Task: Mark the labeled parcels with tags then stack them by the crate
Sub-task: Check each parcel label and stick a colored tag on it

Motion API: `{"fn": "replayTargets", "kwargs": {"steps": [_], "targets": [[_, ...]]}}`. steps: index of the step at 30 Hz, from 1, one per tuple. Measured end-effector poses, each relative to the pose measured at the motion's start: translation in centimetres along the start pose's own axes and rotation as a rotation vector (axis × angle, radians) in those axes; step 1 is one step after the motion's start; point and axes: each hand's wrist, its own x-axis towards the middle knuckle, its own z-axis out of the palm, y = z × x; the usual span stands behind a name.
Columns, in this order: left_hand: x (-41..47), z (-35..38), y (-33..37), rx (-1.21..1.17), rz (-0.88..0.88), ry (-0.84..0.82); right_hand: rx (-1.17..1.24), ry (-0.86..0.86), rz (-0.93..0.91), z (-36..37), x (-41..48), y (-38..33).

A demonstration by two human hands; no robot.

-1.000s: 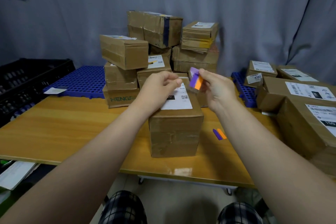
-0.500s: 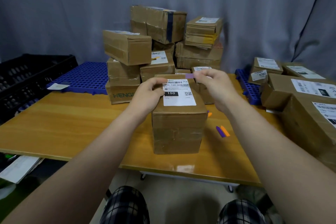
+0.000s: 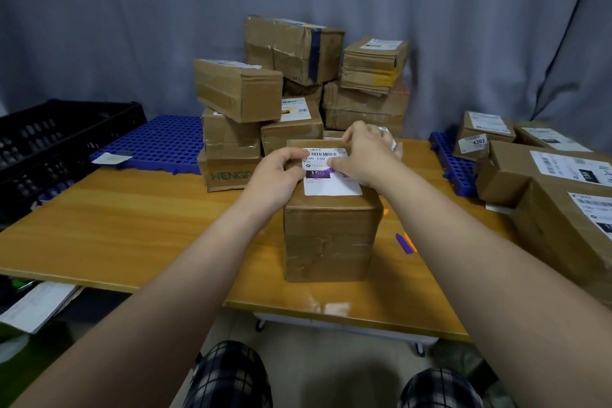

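A brown cardboard parcel (image 3: 329, 235) with a white shipping label (image 3: 331, 185) on top stands on the wooden table (image 3: 132, 228) in front of me. A purple tag (image 3: 323, 173) lies across the label. My right hand (image 3: 364, 156) pinches the tag's right end against the label. My left hand (image 3: 281, 175) grips the parcel's top left edge with bent fingers. A purple and an orange tag (image 3: 406, 243) lie loose on the table to the right of the parcel.
A pile of several cardboard parcels (image 3: 298, 93) stands behind. More labeled parcels (image 3: 546, 182) crowd the right side. A black crate (image 3: 49, 139) sits at far left beside a blue perforated pallet (image 3: 159, 142). Papers (image 3: 36, 305) lie below the table's left edge.
My right hand came down from the air with the purple tag and now presses it on the label. My left hand stayed on the parcel's top left edge. The view shifted slightly.
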Motion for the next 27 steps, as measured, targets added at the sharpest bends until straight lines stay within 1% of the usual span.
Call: {"fn": "replayTargets", "kwargs": {"steps": [3,5,9,11,12,15,18,21,24,27], "targets": [[-0.3,-0.2,-0.3,0.044,0.007,0.021,0.027,-0.022,0.048,0.4,-0.2,1.0],[-0.7,-0.3,-0.4,0.013,-0.038,0.038,0.094,-0.075,0.084,0.7,-0.8,1.6],[-2.1,-0.6,0.0,-0.077,-0.201,0.013,0.494,-0.219,0.142,0.3,-3.4,2.1],[-3.1,-0.5,0.4,-0.110,-0.216,-0.011,0.602,-0.249,0.133,0.1,-5.0,2.2],[-3.6,-0.4,0.6,-0.119,-0.198,-0.028,0.629,-0.236,0.120,-0.1,-5.6,2.2],[-5.0,0.1,1.8,-0.166,-0.074,-0.054,0.693,-0.099,0.067,-1.3,-7.0,2.5],[-4.9,0.5,4.2,-0.224,0.087,-0.040,0.775,0.118,-0.044,-3.9,-7.6,2.9],[-2.6,1.1,7.3,-0.262,0.242,-0.039,0.810,0.311,-0.156,-6.4,-5.9,3.2],[1.5,1.5,10.1,-0.245,0.370,-0.011,0.874,0.381,-0.230,-8.8,-2.7,3.3],[6.6,1.7,12.5,-0.220,0.447,0.017,0.939,0.405,-0.264,-10.6,1.9,3.4]]}}
